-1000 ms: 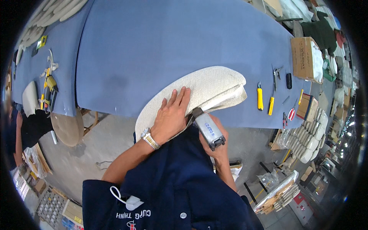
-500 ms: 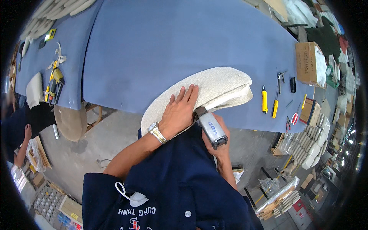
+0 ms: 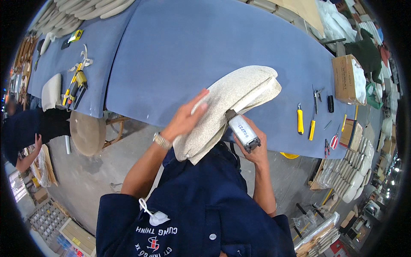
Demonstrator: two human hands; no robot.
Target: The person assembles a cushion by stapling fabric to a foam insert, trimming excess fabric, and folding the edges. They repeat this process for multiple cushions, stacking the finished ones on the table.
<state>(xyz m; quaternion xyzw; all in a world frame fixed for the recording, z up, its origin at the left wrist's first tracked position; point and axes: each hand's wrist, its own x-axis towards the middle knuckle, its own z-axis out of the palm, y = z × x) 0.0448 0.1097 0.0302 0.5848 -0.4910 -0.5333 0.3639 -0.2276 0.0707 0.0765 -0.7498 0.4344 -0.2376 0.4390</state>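
A long cream upholstered cushion (image 3: 231, 103) lies half on the blue table (image 3: 180, 51), its near end hanging over the front edge against my dark blue shirt. My left hand (image 3: 186, 118), with a metal watch at the wrist, rests flat on the cushion's top, fingers spread. My right hand (image 3: 252, 147) grips a grey pneumatic staple tool (image 3: 242, 130) whose nose is pushed under the cushion's right edge.
Two yellow-handled knives (image 3: 300, 121), red-handled scissors (image 3: 332, 141) and small tools lie on the table to the right, with a cardboard box (image 3: 344, 79) behind. A yellow tool (image 3: 76, 83) and another cushion (image 3: 51, 92) sit at left. A person in dark clothes (image 3: 25, 132) stands far left beside a round stool (image 3: 87, 132).
The cushion has been lifted and tilted, its near end now hanging lower over the edge. My left hand slid up along its top; the staple tool stays under the right edge.
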